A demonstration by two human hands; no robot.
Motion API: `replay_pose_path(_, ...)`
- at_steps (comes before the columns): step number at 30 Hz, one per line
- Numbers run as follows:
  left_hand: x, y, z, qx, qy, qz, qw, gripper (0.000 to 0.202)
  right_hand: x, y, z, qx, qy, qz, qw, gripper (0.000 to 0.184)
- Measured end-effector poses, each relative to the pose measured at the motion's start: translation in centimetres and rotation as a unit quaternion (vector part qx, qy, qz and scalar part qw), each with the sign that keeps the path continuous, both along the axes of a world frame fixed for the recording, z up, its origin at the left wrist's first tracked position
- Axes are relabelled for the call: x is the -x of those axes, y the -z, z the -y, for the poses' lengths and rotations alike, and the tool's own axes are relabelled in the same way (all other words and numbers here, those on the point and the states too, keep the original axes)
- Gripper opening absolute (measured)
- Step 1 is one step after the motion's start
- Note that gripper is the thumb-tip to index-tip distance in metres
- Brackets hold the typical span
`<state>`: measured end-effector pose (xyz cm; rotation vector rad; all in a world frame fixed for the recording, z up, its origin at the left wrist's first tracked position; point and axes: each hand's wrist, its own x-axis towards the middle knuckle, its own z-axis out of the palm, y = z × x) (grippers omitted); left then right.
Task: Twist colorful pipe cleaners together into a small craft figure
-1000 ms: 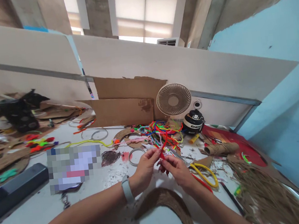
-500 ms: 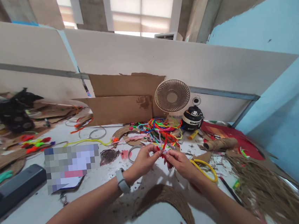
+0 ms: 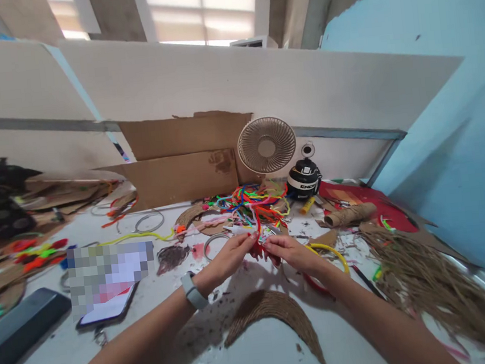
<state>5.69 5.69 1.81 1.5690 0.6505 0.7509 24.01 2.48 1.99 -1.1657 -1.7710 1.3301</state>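
Note:
A red fuzzy pipe cleaner (image 3: 257, 219) sticks up between my hands, with more red loops bunched under my fingers. My left hand (image 3: 231, 257), a grey watch band (image 3: 194, 290) on its wrist, pinches it from the left. From the right, my right hand (image 3: 291, 253) grips the same red piece between thumb and fingers. Small pale and shiny bits show behind the fingertips, too small to name. Just beyond lies a tangled heap of coloured pipe cleaners (image 3: 250, 199). Nearer me, a crescent wrapped in brown cord (image 3: 275, 306) rests on the white table.
A round fan (image 3: 267, 145) and a black jar (image 3: 303, 179) stand at the back before cardboard (image 3: 182, 179). At left lie a phone (image 3: 109, 312) and a dark case (image 3: 24, 320). Brown fibre strands (image 3: 441, 283), a cardboard tube (image 3: 351, 215) and a yellow ring (image 3: 333, 251) are at right.
The camera view has shifted, so most things appear farther left. Both hands stay together at the red pipe cleaner, with slight finger movement. More of the crescent shows.

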Motion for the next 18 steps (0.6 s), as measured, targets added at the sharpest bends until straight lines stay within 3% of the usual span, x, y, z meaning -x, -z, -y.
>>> replay_pose_path(8,-1.0,1.0,0.5,-0.033,-0.117,0.014,0.992,0.038,1.4,2.0,0.0,-0.021,0.151,-0.109,0.982,0.035)
replay_pose_path(14,-1.5,2.9,0.7,-0.054,-0.13,0.029,0.99,0.038,2.8,3.4,0.7,-0.052,0.228,-0.159,0.959,0.034)
replay_pose_path(18,-1.7,4.1,0.7,-0.059,-0.148,0.013,0.987,0.037,2.8,3.9,1.0,-0.018,0.265,-0.168,0.949,0.034)
